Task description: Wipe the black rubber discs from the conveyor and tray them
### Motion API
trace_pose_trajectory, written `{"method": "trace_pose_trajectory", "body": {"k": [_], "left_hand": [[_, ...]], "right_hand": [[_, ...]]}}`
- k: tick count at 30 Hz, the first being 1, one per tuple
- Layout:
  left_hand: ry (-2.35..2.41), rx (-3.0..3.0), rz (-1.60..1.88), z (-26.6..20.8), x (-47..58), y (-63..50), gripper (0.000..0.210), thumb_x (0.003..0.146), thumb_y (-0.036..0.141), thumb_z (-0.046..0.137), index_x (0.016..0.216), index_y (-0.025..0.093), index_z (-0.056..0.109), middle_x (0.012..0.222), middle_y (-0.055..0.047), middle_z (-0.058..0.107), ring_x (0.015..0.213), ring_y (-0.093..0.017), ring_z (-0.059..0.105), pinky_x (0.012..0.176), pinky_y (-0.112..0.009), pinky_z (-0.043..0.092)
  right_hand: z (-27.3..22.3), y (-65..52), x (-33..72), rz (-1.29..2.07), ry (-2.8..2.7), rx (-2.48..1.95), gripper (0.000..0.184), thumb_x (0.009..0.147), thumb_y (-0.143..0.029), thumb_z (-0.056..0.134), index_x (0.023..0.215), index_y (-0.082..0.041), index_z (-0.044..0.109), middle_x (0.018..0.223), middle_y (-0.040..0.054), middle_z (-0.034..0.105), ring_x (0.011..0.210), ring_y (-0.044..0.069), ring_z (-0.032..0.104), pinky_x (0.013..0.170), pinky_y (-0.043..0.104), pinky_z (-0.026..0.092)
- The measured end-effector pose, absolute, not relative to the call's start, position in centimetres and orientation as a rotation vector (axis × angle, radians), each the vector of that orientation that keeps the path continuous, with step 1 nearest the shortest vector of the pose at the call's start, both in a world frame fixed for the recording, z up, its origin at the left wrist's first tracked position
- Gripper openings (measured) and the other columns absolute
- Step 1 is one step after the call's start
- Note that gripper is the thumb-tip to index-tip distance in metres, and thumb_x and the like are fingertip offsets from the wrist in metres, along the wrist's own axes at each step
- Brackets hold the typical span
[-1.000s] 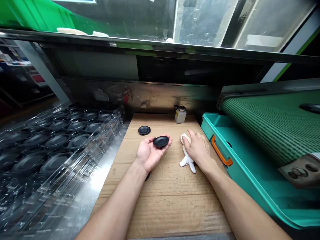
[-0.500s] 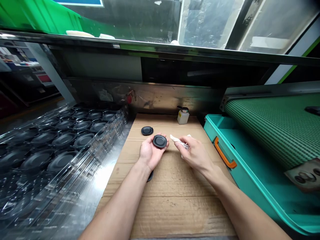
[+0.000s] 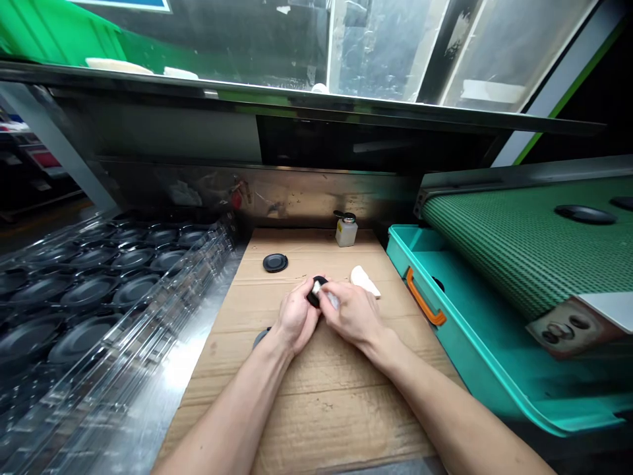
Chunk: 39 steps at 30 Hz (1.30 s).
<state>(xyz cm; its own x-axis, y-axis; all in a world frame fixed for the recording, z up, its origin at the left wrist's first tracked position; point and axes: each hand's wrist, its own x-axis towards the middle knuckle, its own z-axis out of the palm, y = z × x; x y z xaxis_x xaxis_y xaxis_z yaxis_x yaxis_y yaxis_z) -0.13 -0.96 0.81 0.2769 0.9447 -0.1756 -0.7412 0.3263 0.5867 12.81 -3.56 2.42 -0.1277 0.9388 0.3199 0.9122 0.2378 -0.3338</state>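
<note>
My left hand [image 3: 295, 318] is closed around a small black round lid [image 3: 311, 298], tilted up toward my right hand. My right hand [image 3: 352, 313] pinches a white cloth [image 3: 317, 287] and presses it against the lid's face. Much of the lid is hidden behind the fingers. On the cardboard [image 3: 316, 415] just beyond my right hand lies a white half-round pad [image 3: 364, 282]. A second black lid [image 3: 275, 262] rests farther off to the left, and another dark lid [image 3: 261, 336] shows partly beside my left wrist.
A small square bottle [image 3: 346, 233] with a dark top stands at the cardboard's far end. Clear trays [image 3: 173, 290] of several black lids are on the left. Right are a teal bin [image 3: 395, 247] with an orange handle [image 3: 424, 302] and a green belt [image 3: 504, 231] carrying black lids [image 3: 585, 214].
My right hand has moved left and brought the cloth onto the lid. The lid is now tilted in my left hand. The white pad has come into sight, and the view has turned rightward.
</note>
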Motion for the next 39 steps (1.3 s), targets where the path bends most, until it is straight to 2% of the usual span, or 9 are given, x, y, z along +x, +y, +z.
{"method": "trace_pose_trajectory", "body": {"k": [5,10,14,17,22,26,31,34,39], "left_hand": [[0.549,0.258,1.173,2.1,-1.8,-0.1,0.025,0.093,0.026,0.047,0.097,0.007,0.062,0.107,-0.019,0.065,0.099,-0.026,0.065,0.084,-0.041,0.058],[0.454,0.113,1.118,2.9,-3.0,0.1,0.044,0.094,0.042,0.044,0.104,0.001,0.058,0.097,-0.020,0.064,0.087,-0.021,0.067,0.068,-0.024,0.060],[0.478,0.034,1.093,3.0,-3.0,-0.1,0.052,0.094,0.050,0.037,0.105,0.003,0.056,0.091,-0.017,0.062,0.074,-0.016,0.065,0.057,-0.019,0.059],[0.499,0.018,1.089,3.1,-2.9,-0.2,0.051,0.094,0.052,0.036,0.105,0.005,0.055,0.092,-0.017,0.062,0.072,-0.016,0.065,0.055,-0.020,0.058],[0.531,0.101,1.115,2.9,-2.7,-0.1,0.052,0.095,0.051,0.035,0.103,0.004,0.056,0.091,-0.018,0.063,0.074,-0.017,0.066,0.059,-0.021,0.058],[0.651,0.314,1.222,1.9,-1.9,-0.2,0.046,0.095,0.049,0.038,0.099,0.008,0.058,0.094,-0.017,0.066,0.075,-0.020,0.067,0.061,-0.027,0.057],[0.636,0.432,1.208,0.8,-0.3,-0.7,0.044,0.097,0.045,0.036,0.105,0.010,0.060,0.097,-0.015,0.068,0.087,-0.022,0.067,0.078,-0.036,0.056],[0.524,0.513,1.126,0.8,0.1,-1.2,0.038,0.096,0.039,0.042,0.108,0.010,0.063,0.106,-0.015,0.068,0.100,-0.023,0.064,0.091,-0.037,0.052],[0.585,0.493,1.196,1.2,-0.3,-1.2,0.023,0.094,0.027,0.048,0.105,0.013,0.062,0.108,-0.011,0.066,0.103,-0.021,0.063,0.094,-0.040,0.051]], "right_hand": [[2.4,-2.8,14.9,0.076,-1.863,-1.965,0.042,0.095,-0.050,0.038,0.088,-0.025,0.071,0.079,0.0035,0.069,0.072,0.017,0.060,0.058,0.026,0.031],[2.6,-2.5,15.9,0.031,-1.939,-1.892,0.059,0.098,-0.052,0.026,0.070,-0.022,0.069,0.082,0.0057,0.066,0.077,0.018,0.059,0.064,0.027,0.035],[2.4,-2.1,16.9,-0.180,-1.808,-2.144,0.042,0.094,-0.048,0.037,0.094,-0.022,0.070,0.099,0.0118,0.064,0.097,0.027,0.057,0.077,0.034,0.039],[2.0,-1.7,17.8,-0.087,-1.839,-2.311,0.040,0.090,-0.049,0.044,0.108,-0.021,0.065,0.100,0.0153,0.064,0.095,0.032,0.059,0.074,0.038,0.042],[1.1,-1.1,18.2,0.109,-1.896,-2.150,0.038,0.088,-0.045,0.050,0.117,-0.021,0.058,0.099,0.0124,0.064,0.088,0.028,0.062,0.071,0.034,0.042],[1.2,-1.3,17.1,0.193,-1.806,-1.856,0.031,0.090,-0.040,0.048,0.111,-0.018,0.057,0.095,0.0095,0.065,0.087,0.024,0.062,0.070,0.030,0.042],[1.9,-3.1,13.8,0.474,-1.704,-1.481,0.058,0.092,-0.048,0.046,0.141,-0.021,0.033,0.089,0.0039,0.069,0.075,0.020,0.064,0.065,0.027,0.045],[2.1,-3.6,12.7,0.456,-1.788,-1.523,0.049,0.091,-0.047,0.048,0.135,-0.025,0.042,0.087,0.0034,0.070,0.073,0.020,0.065,0.065,0.027,0.045],[2.2,-3.4,13.4,0.343,-1.796,-1.625,0.039,0.090,-0.042,0.050,0.127,-0.027,0.051,0.083,0.0015,0.070,0.072,0.019,0.065,0.064,0.024,0.044]]}}
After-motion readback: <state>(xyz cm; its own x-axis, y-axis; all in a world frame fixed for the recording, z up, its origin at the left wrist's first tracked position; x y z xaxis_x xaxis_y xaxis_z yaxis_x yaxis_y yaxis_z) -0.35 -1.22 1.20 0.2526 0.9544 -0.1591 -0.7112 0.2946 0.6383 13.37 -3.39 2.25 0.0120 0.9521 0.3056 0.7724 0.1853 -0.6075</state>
